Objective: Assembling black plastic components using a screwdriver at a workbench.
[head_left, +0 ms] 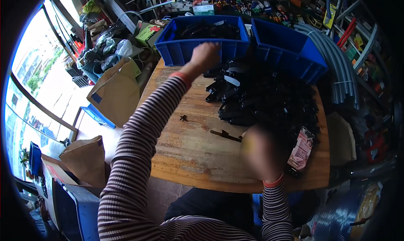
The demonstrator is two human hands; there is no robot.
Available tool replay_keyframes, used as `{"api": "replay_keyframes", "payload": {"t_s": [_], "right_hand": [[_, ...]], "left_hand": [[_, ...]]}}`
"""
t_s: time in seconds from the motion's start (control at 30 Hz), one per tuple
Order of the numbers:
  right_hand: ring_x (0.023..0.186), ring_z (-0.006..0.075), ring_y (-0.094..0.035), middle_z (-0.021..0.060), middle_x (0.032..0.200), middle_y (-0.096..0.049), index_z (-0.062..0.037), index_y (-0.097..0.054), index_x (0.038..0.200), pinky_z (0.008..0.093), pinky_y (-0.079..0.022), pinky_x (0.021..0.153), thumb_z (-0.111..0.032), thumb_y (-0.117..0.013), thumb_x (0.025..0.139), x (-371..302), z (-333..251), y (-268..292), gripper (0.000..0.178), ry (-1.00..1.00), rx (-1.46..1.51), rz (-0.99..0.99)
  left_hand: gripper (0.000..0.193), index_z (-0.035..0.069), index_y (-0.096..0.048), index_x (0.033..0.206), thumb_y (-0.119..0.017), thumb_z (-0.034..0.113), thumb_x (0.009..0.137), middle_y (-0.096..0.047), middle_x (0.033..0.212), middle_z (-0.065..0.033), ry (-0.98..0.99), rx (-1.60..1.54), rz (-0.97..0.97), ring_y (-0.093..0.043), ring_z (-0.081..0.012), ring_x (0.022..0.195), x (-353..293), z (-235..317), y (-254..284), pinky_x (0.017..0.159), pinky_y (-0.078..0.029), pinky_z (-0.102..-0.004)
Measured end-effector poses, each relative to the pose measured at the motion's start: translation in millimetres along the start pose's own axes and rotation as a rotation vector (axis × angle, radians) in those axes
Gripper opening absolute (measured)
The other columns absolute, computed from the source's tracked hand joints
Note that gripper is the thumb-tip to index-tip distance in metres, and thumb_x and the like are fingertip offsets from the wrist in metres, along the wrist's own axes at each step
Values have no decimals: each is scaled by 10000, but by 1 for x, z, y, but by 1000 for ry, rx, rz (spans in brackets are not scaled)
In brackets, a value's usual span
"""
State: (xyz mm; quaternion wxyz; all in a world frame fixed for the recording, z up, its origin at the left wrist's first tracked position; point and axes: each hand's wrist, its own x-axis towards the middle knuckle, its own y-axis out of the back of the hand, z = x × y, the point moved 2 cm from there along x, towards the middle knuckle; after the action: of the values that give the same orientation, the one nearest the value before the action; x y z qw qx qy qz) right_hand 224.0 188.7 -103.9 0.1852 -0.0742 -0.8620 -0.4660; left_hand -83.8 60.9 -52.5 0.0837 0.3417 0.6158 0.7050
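A large heap of black plastic parts [269,98] is seen spread over the far right half of a wooden surface [189,148]. The left hand [205,56] is raised above the heap's left edge, just in front of a blue bin [181,49]; the fingers are curled into a loose fist, but whether a part is held inside cannot be told. The right hand [259,152] is blurred, close to the camera, over the near edge of the heap; its grip cannot be told either. Both arms are covered by striped sleeves with reddish cuffs.

Two stray black parts are seen on bare wood: a small one [184,118] and a longer one [226,135], just left of the right hand. A pink printed packet [301,148] lies at the heap's near right corner. The blue bin already holds black parts; a second blue bin [290,51] stands beside it to the right, touching the heap. Grey bent pipes [341,68] are stacked further right. Brown paper bags [115,91] stand off the surface on the left, beside a bright window.
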Motion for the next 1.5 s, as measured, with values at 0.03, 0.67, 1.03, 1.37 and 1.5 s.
{"api": "replay_keyframes", "payload": {"t_s": [0.03,0.67,1.03,1.37,1.5], "right_hand": [[783,296,-664,132,893,-644,-29,-604,964,352,-535,646,71,-681,703,1,-6,1,289,35,74,25],[699,274,-659,132,785,-643,-17,-594,890,323,-505,615,-9,-694,778,5,-4,11,150,90,170,190],[688,236,-650,119,780,-648,2,-593,868,300,-495,619,-4,-684,795,5,-28,7,117,58,170,62],[706,237,-652,118,788,-651,7,-595,865,303,-496,635,-4,-692,790,11,-25,-2,123,107,112,44],[699,255,-647,124,790,-647,7,-600,872,300,-493,632,9,-694,779,11,-23,-2,132,51,137,33]], "left_hand": [[217,110,-614,1042,-598,218,854,-670,939,-146,-38,-9,-97,-659,-353,844,-10,-3,-25,687,-544,-445],[292,70,-579,1075,-602,74,783,-564,1077,-107,-834,-401,-34,-552,-295,1140,-237,98,20,811,-542,-354],[266,43,-572,1066,-582,93,804,-532,1147,-120,-829,-456,-48,-520,-299,1185,-262,69,34,793,-569,-343],[317,42,-584,1081,-608,91,769,-541,1195,-121,-788,-489,-40,-553,-269,1113,-248,76,26,746,-569,-329],[338,35,-600,1071,-628,113,744,-565,1180,-121,-796,-466,95,-570,-266,1096,-261,67,39,824,-540,-347]]}}
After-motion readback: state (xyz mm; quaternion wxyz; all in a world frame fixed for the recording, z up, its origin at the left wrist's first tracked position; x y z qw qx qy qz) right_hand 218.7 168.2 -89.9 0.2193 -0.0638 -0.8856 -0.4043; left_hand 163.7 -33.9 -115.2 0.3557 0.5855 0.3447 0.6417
